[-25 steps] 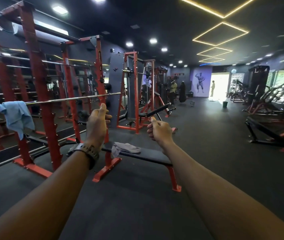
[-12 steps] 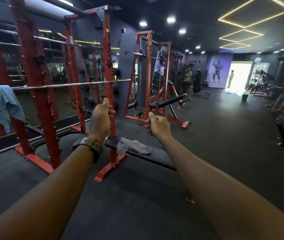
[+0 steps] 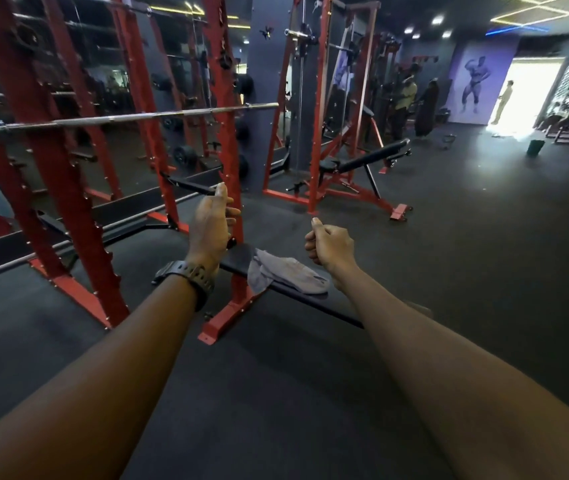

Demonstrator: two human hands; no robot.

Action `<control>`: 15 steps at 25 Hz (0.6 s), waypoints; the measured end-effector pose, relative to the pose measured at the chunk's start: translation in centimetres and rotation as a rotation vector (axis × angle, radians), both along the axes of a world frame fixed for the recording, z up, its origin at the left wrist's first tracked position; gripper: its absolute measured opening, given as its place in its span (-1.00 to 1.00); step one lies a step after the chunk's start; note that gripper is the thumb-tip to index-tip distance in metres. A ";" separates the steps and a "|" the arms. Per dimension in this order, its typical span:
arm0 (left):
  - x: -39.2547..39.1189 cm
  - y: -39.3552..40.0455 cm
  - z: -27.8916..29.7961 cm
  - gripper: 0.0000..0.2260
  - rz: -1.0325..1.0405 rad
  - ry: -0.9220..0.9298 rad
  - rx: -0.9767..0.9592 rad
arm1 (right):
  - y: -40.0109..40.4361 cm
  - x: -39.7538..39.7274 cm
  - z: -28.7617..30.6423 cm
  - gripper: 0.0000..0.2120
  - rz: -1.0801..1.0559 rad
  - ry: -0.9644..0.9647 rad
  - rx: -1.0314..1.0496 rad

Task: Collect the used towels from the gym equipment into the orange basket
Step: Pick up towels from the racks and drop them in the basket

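At frame centre, your grey towel (image 3: 288, 275) lies crumpled on the surface (image 3: 310, 299), long axis running lower right. Your left hand (image 3: 211, 226) hovers loosely curled, right hand (image 3: 329, 249) fisted, both empty.

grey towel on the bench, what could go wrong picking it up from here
The grey towel droops over the near edge of the black bench, so a loose grab might drag it onto the floor. Both hands, left and right, are empty and apart from it. No orange basket is in view, so it may have to be carried some way.
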State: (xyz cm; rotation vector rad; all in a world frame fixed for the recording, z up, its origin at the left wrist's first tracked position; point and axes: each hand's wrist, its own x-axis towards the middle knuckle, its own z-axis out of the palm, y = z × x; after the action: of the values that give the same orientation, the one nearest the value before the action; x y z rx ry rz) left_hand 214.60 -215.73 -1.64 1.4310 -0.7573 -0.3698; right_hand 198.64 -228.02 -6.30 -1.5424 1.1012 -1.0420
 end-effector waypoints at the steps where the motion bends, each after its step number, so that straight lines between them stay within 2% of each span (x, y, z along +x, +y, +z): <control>1: 1.2 -2.4 -0.9 -0.59 0.010 0.003 0.013 | -2.7 1.5 -1.0 -0.56 0.005 0.000 0.008; 5: 5.2 -12.7 -4.1 -0.55 0.044 0.031 0.076 | -13.8 6.7 -4.7 -0.55 0.021 0.012 0.079; 15: 15.8 -34.3 -10.4 -0.59 0.066 0.113 0.124 | -34.7 18.1 -11.7 -0.55 0.046 0.116 0.168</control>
State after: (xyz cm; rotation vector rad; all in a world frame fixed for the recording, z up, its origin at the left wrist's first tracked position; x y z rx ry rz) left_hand 230.44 -249.99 -12.02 1.5344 -0.6029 -0.4489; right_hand 216.69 -262.71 -18.00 -1.5005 1.1956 -0.8166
